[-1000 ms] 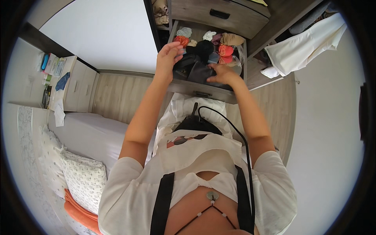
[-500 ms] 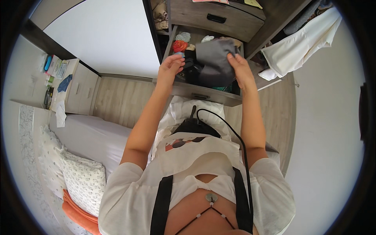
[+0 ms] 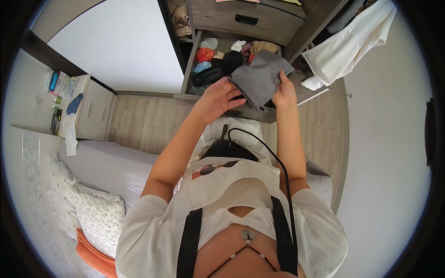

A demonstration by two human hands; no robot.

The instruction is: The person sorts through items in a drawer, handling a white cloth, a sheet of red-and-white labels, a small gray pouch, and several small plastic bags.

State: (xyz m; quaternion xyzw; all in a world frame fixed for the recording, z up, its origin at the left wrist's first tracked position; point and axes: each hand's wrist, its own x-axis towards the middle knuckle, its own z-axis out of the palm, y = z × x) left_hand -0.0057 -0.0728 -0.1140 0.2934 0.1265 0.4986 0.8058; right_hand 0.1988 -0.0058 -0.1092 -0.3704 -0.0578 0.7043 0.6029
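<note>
Over the open drawer, a grey fabric item is held raised, slightly tilted. The right hand pinches its right edge, thumb on top, remaining fingers hidden beneath. The left hand has its fingers spread beside the left edge; contact cannot be determined. Orange-red and black cloth bundles lie inside the drawer.

- Legible text, numbers or signs: none.
- Packages on the pale cabinet, left: print too small to read.
- Paper, top edge: cut off, unreadable.
</note>
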